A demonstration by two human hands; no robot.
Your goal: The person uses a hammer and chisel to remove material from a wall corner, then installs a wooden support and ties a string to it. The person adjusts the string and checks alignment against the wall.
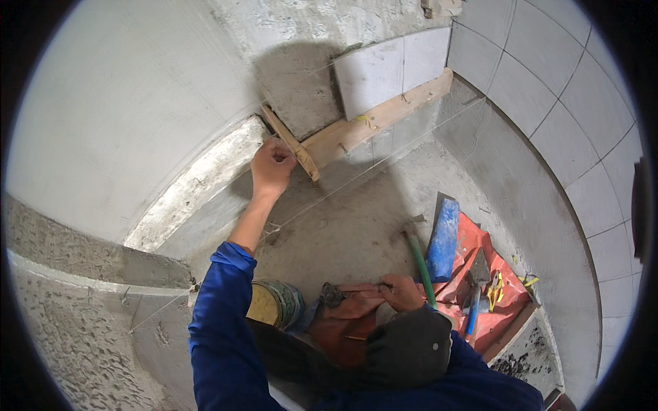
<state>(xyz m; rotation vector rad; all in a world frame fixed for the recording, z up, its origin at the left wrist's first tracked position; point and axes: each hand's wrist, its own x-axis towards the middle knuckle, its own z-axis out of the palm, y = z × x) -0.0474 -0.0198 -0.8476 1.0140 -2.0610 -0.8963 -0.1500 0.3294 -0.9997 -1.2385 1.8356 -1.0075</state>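
Observation:
My left hand (271, 170) is raised at the wall, beside a short wooden strip (295, 145) that stands slanted off a ledge. Its fingers are curled together, and whatever is in them is too small or hidden to name. Down at my lap, my right hand (401, 293) is closed on the edge of a reddish-brown pouch (343, 334). A dark crumpled thing (332, 294) lies at the pouch's other side. Two pale tiles (373, 72) sit on the wall above a long wooden batten (404, 106).
Strings (370, 168) stretch across the corner. At right, a green-handled hammer (421, 264), a blue float (444, 240), a blue-handled trowel (473, 312) and yellow-handled pliers (495, 291) lie around a red sheet (483, 250). A bucket (291, 301) stands left of my lap. Tiled wall (541, 75) rises at right.

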